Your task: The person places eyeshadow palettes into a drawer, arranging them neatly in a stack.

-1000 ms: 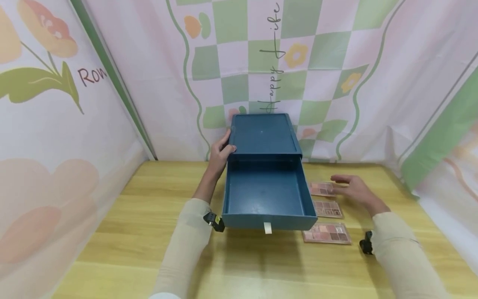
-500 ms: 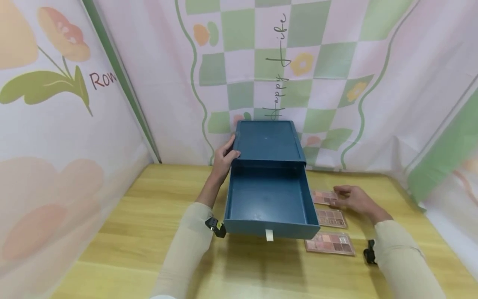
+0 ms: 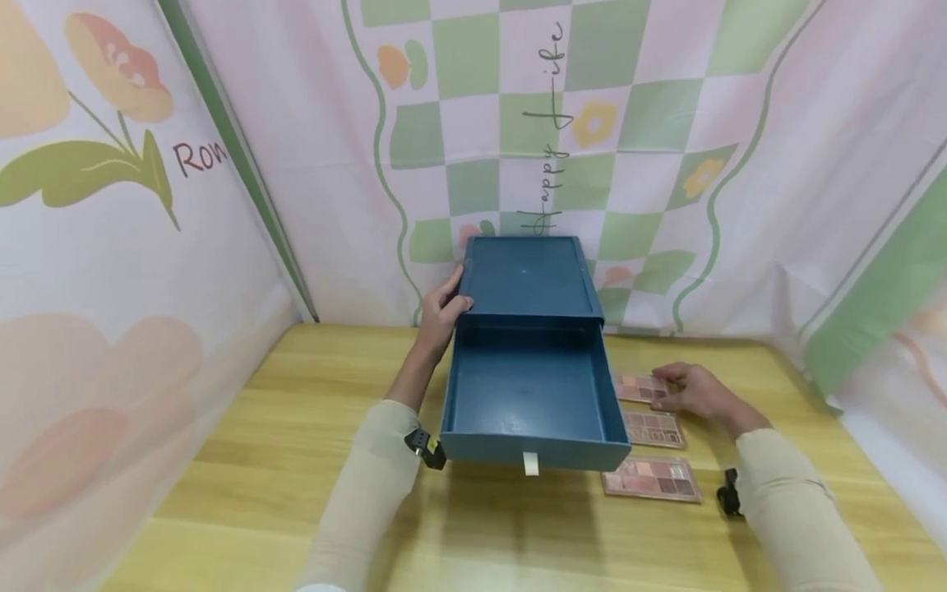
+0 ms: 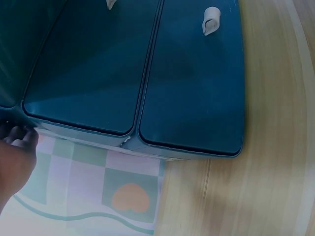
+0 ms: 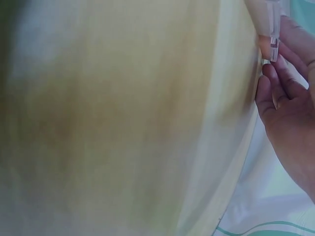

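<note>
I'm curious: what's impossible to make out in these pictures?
Head view: far eyeshadow palette, left end hidden by the open drawer.
Left wrist view: lower drawers, shut, so insides hidden.
Left wrist view: left hand, cut off by the picture's left edge.
Right wrist view: tabletop, grain blurred.

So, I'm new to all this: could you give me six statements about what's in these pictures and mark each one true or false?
1. The left hand holds the blue cabinet by its left side. True.
2. The top drawer is pulled open. True.
3. The tab on its front is red. False: the tab is white.
4. The right hand touches the palette nearest the person. False: it touches the farthest palette.
5. Only two palettes are in sight. False: there are three, counting the middle palette and the nearest palette.
6. Beneath the open drawer, the next drawer and the lowest drawer are closed. True.
</note>
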A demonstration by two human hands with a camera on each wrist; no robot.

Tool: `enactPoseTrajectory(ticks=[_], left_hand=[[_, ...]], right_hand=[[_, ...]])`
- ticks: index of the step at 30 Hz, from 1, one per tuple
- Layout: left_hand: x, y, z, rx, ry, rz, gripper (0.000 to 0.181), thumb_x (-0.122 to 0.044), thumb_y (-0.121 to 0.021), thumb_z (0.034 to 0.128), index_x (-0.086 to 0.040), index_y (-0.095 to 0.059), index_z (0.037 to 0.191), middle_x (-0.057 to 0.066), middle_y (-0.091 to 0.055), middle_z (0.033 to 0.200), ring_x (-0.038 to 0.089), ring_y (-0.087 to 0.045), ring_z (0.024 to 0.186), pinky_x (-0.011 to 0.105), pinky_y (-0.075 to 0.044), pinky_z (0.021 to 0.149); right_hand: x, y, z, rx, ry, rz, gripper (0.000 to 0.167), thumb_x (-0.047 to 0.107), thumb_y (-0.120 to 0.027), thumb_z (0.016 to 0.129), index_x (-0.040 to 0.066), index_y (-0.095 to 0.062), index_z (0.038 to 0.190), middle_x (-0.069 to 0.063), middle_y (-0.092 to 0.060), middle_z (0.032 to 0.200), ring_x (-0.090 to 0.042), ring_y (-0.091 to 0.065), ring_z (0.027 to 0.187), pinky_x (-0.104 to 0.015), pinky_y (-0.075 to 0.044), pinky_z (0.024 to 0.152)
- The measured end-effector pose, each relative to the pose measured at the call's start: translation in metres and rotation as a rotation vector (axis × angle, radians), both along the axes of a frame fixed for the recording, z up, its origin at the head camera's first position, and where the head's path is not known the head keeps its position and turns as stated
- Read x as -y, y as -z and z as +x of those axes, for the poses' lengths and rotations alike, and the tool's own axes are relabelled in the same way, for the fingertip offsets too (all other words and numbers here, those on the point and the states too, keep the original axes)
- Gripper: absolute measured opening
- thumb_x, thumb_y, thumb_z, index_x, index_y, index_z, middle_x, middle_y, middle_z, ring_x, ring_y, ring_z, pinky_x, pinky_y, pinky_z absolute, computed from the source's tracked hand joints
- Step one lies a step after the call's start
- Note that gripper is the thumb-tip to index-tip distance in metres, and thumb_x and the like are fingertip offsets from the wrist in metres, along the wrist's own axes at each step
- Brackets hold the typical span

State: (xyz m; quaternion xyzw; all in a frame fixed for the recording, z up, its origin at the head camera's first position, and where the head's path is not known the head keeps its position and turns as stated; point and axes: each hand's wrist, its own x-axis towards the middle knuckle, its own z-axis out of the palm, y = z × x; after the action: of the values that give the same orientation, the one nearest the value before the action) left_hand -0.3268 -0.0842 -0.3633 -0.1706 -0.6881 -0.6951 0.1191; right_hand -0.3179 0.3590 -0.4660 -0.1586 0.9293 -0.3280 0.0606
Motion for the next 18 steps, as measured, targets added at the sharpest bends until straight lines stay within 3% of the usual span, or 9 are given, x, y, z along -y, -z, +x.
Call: enactPoseTrajectory(ticks=[7,11,15,18], left_hand=[[0.001,-0.0022,0.0008,0.009,-0.008,-0.009,0.07,-0.009,-0.05,0.0875,-0.005,-0.037,0.156,0.014,-0.034,0.166,0.026,-0.046,0.138,0.036,-0.039,0.113],[0.0008,-0.0021,0.0004,0.009,-0.004,-0.006,0.07,-0.008,-0.05,0.0877,-0.002,-0.035,0.156,0.015,-0.034,0.166,0.028,-0.049,0.132,0.036,-0.039,0.112],[0.0005,-0.0013,-0.0003,0.005,0.005,0.008,0.071,-0.008,-0.049,0.0876,0.0,-0.034,0.156,0.018,-0.032,0.166,0.028,-0.045,0.141,0.04,-0.037,0.116],[0.0004,-0.0001,-0.0009,-0.002,0.005,0.006,0.071,-0.009,-0.05,0.0872,0.001,-0.034,0.156,0.02,-0.028,0.167,0.025,-0.032,0.154,0.044,-0.032,0.121]], right_hand=[[0.0015,-0.0003,-0.0041,0.028,0.008,0.009,0.07,0.016,-0.082,0.082,-0.017,-0.052,0.137,-0.04,-0.054,0.137,-0.054,-0.051,0.128,-0.059,-0.048,0.103],[0.0013,-0.0019,-0.0054,0.029,0.001,0.022,0.069,0.018,-0.082,0.083,-0.014,-0.055,0.137,-0.036,-0.059,0.135,-0.047,-0.056,0.124,-0.039,-0.055,0.094],[0.0006,-0.0026,-0.007,0.025,-0.005,0.027,0.068,0.019,-0.083,0.082,-0.013,-0.057,0.135,-0.034,-0.062,0.132,-0.039,-0.059,0.117,-0.018,-0.05,0.083],[-0.0007,-0.0022,-0.0075,0.031,0.001,0.033,0.068,0.019,-0.085,0.08,-0.013,-0.058,0.134,-0.032,-0.064,0.128,-0.032,-0.06,0.111,-0.014,-0.048,0.078]])
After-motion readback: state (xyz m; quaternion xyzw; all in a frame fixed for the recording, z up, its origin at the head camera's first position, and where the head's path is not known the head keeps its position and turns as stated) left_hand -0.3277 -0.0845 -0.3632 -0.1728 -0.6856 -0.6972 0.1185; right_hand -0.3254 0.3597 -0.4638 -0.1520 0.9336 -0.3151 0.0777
